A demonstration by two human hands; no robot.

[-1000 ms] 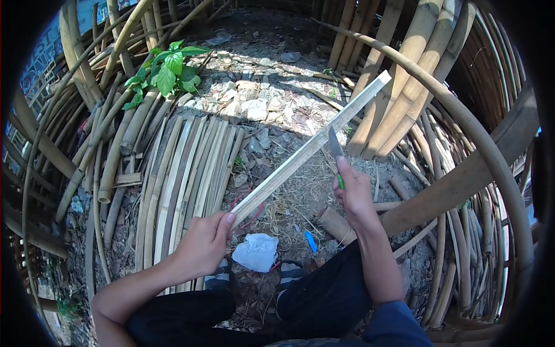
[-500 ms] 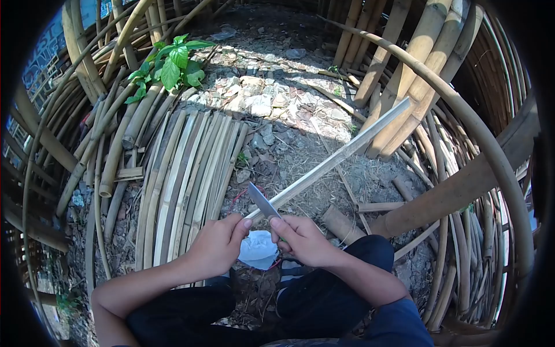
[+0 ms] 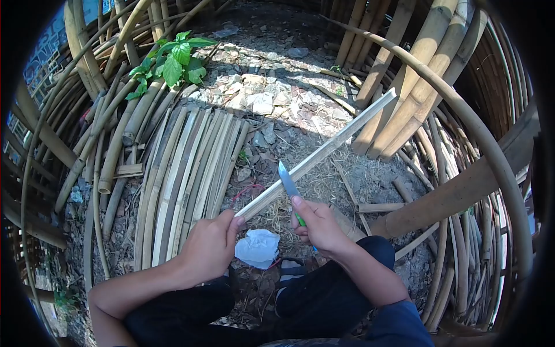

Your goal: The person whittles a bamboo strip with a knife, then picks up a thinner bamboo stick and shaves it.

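Note:
My left hand (image 3: 209,246) is closed around the near end of a long bamboo strip (image 3: 341,137), which slants up and away to the right. In my right hand (image 3: 321,226) is a knife (image 3: 287,180) with a green handle, its blade pointing up and to the left. The blade lies against or just over the strip, a short way beyond my left hand; whether it touches cannot be told. Below, between my feet and hands, a crumpled white plastic bag (image 3: 258,248) rests on the ground.
Split bamboo strips (image 3: 188,173) lie side by side on the left. Thick bamboo poles (image 3: 425,75) lean at the upper right, and a curved pole (image 3: 491,139) arches along the right. A green leafy plant (image 3: 173,63) grows at the upper left. Stones and shavings cover the ground.
The knife and my right hand have moved right and up along the strip, away from my left hand. The strip's far end has shifted slightly left and up.

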